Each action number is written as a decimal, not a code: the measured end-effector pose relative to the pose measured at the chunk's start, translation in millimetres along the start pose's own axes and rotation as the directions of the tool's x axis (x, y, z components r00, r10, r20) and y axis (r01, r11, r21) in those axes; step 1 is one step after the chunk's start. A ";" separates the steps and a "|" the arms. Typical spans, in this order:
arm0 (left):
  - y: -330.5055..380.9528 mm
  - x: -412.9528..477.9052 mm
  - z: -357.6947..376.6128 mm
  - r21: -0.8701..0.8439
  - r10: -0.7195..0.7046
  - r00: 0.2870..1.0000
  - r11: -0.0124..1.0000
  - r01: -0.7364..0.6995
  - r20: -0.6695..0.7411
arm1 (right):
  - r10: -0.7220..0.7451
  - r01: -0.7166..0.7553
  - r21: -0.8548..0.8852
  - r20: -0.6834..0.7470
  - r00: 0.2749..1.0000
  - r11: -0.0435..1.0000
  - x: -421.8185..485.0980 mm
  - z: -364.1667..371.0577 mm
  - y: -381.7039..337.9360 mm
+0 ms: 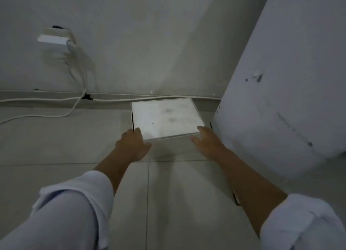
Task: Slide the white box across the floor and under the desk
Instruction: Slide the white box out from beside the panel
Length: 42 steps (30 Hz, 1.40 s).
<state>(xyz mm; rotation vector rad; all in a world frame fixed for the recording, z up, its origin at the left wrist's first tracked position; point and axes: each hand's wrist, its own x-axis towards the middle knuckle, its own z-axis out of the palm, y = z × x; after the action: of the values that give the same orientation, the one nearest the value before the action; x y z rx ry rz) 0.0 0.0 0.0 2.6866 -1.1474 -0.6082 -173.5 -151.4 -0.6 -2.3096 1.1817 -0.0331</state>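
A flat white box (164, 116) lies on the tiled floor, its far edge close to the baseboard of the back wall. My left hand (133, 144) rests against the box's near left corner, fingers curled on its edge. My right hand (206, 140) touches the near right corner, fingers spread along the side. Both arms reach forward with white sleeves rolled up. A white desk side panel (280, 100) rises just to the right of the box.
A white cable (46, 100) runs along the baseboard and loops over the floor at left. A wall socket with a white plug adapter (54, 41) sits high on the left wall. Grey floor tiles (56, 146) stretch to the left.
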 end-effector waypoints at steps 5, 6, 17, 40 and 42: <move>-10.1 40.0 22.7 -0.223 -0.160 0.987 0.963 0.152 -0.017 | 0.036 -0.034 0.087 -0.027 0.999 0.996 51.8 10.8 14.2; -11.6 49.5 27.6 -0.270 -0.184 0.983 0.947 0.173 -0.017 | 0.055 -0.052 0.119 -0.025 0.998 0.991 63.4 14.7 18.4; -15.4 104.9 53.5 -0.636 -0.321 0.939 0.751 0.175 -0.121 | 0.288 -0.241 0.379 -0.071 0.955 0.893 139.3 36.6 55.5; -39.2 -16.0 34.8 -0.724 -0.271 0.940 0.689 0.039 -0.207 | 0.238 -0.167 0.548 -0.062 0.969 0.820 4.5 29.1 25.6; -40.4 -33.9 28.8 -0.722 -0.269 0.942 0.691 0.045 -0.199 | 0.227 -0.160 0.545 -0.057 0.972 0.823 -14.6 22.0 20.2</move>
<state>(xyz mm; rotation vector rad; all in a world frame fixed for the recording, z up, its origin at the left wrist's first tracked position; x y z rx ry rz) -6.9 52.8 -27.8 2.0912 -0.4465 -0.5111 -191.8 -139.9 -25.8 -1.7038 1.2667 -0.3872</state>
